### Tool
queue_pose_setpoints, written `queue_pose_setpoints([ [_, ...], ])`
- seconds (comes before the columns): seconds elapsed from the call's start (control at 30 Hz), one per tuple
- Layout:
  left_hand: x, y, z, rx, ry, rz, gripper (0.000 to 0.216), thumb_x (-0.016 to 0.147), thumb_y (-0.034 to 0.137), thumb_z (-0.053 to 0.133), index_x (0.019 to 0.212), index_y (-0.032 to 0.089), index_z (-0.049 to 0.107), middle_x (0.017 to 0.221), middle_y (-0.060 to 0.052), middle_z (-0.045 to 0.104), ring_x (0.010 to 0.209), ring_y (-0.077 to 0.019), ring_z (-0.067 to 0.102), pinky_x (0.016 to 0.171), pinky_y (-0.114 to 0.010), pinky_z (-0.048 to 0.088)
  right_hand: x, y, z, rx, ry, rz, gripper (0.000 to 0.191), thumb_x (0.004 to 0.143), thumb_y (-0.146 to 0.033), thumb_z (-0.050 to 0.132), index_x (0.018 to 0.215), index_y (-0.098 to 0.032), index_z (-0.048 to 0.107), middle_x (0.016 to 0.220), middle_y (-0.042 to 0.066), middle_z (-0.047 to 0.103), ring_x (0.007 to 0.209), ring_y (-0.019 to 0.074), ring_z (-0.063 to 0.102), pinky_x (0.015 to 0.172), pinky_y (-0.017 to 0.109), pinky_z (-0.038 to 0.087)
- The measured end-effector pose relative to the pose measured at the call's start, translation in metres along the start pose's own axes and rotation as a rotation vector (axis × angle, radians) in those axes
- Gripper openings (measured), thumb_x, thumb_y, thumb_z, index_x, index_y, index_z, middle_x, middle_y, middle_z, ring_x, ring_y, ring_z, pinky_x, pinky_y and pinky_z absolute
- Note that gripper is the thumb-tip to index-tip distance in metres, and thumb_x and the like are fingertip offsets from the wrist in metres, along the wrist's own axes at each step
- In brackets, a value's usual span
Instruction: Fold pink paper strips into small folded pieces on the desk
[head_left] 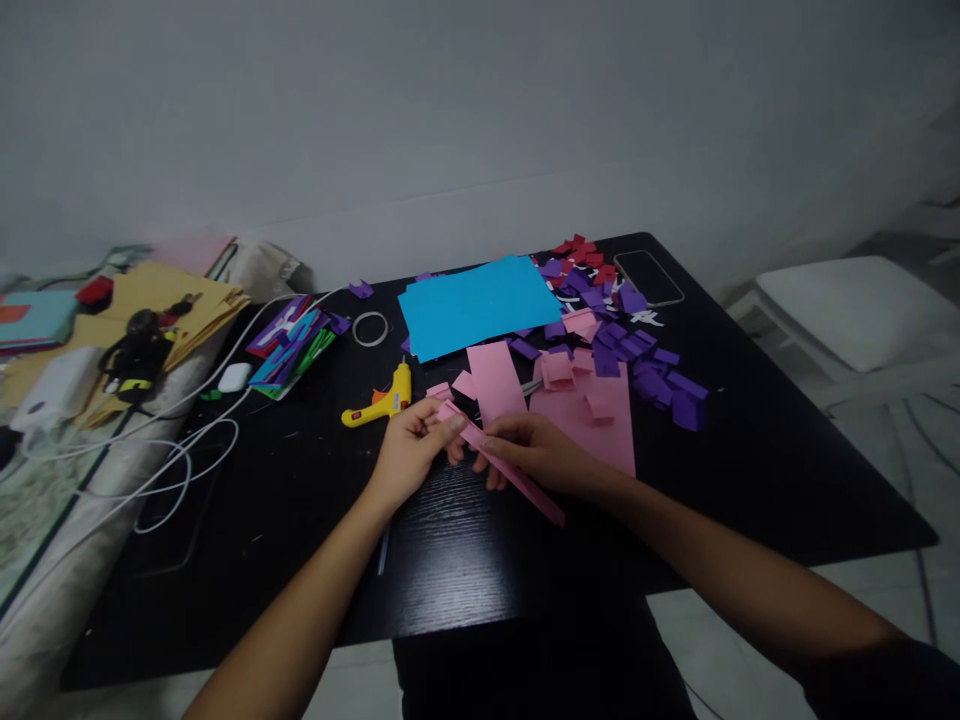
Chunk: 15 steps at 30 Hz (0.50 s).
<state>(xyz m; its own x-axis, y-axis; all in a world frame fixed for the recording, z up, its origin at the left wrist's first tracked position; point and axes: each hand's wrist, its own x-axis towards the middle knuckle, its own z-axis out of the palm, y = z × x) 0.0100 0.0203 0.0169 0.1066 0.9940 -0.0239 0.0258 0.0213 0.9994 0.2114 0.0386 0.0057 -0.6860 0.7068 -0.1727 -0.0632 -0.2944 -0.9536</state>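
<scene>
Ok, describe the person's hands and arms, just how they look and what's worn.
Left hand and right hand are bare: no gloves, rings or watch visible. Both forearms are uncovered; dark fabric, perhaps a sleeve, shows at the right upper arm.

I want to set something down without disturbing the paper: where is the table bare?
Bare table lies right of the pink sheet, nearer than the purple scraps, and left of the left hand, up to the white cables. Crowded: the far middle around the blue sheet and glue gun.

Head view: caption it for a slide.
Left hand and right hand hold a pink paper strip above a black table, near a yellow glue gun.
</scene>
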Motion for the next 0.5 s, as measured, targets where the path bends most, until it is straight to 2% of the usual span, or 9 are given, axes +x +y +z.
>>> queue_pose_setpoints([
  [0.13, 0.0006, -0.0017, -0.0028, -0.020, 0.032, 0.009, 0.041, 0.083, 0.054, 0.079, 0.075, 0.015, 0.068, 0.057, 0.000, 0.068, 0.046, -0.0116, 0.060, 0.048, -0.022, 0.050, -0.0015, -0.0023, -0.0003, -0.024, 0.003, -0.008, 0.040, 0.091, -0.054, 0.072, 0.087, -0.014, 0.075, 0.074, 0.003, 0.073, 0.060, 0.0125, 0.069, 0.059, 0.024, 0.056],
  [0.27, -0.0009, -0.0048, -0.0020, 0.019, 0.059, 0.014, 0.040, 0.086, 0.051, 0.078, 0.070, 0.015, 0.066, 0.054, 0.000, 0.066, 0.043, -0.0101, 0.058, 0.047, -0.021, 0.047, -0.0031, -0.0009, 0.0000, -0.001, -0.029, -0.013, 0.038, 0.092, -0.051, 0.073, 0.088, -0.013, 0.072, 0.079, 0.004, 0.074, 0.060, 0.0116, 0.069, 0.059, 0.024, 0.056],
  [0.5, -0.0028, -0.0032, 0.0001, 0.056, 0.006, 0.007, 0.041, 0.088, 0.053, 0.074, 0.072, 0.016, 0.065, 0.053, 0.000, 0.066, 0.044, -0.0112, 0.060, 0.048, -0.022, 0.048, -0.0048, 0.0058, -0.0005, 0.086, -0.118, -0.009, 0.034, 0.089, -0.047, 0.078, 0.088, -0.015, 0.067, 0.082, 0.002, 0.073, 0.063, 0.0134, 0.070, 0.063, 0.028, 0.058],
])
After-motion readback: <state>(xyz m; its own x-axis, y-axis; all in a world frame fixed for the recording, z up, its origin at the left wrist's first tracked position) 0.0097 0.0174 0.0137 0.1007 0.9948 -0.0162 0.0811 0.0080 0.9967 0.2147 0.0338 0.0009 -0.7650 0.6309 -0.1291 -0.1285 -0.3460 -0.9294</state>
